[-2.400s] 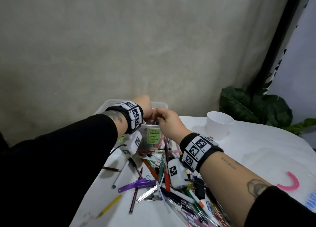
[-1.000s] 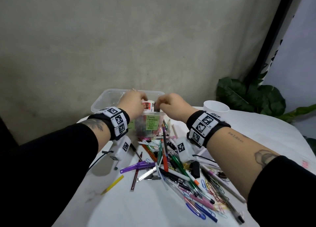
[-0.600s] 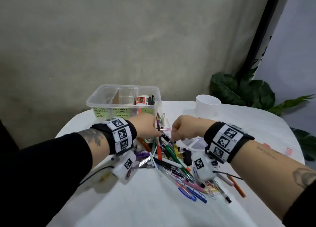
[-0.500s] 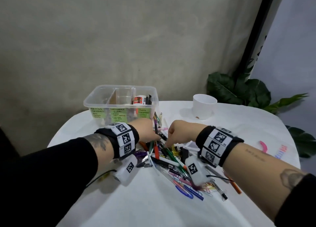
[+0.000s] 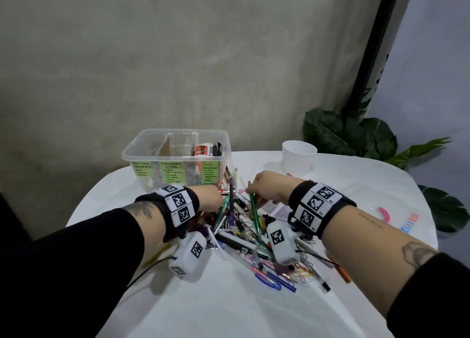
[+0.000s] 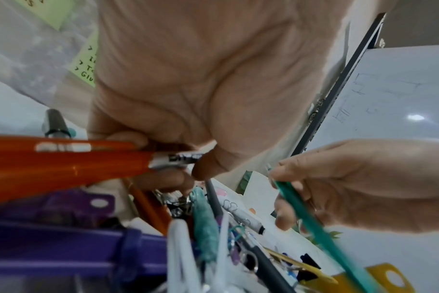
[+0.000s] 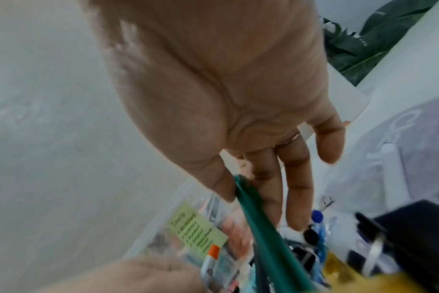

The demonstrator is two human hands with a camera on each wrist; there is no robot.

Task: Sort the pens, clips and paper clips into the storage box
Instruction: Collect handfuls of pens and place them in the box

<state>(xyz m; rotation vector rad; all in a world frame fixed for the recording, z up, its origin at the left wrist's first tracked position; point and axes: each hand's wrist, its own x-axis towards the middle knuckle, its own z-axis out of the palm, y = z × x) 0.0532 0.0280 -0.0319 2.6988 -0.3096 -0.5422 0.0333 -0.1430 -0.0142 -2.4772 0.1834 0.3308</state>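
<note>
Right hand [image 5: 267, 189] pinches green pen [image 5: 254, 211], axis toward box [image 5: 175, 157] | left hand [image 5: 207, 197] grips orange pen [image 6: 70, 158] | box ahead, left hand nearer

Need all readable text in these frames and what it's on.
"WRITING MATERIALS": left green label on the storage box.
"CONSUMABLE ITEMS": middle green label.
"Tools", then "Scissors": right green label; lower lines too small.
List lines on the other two labels: too small to read.
Red print on the white bottle in the box: blurred.
Print on the orange pen: blurred.
Blue-red print on the tablecloth: unreadable.
</note>
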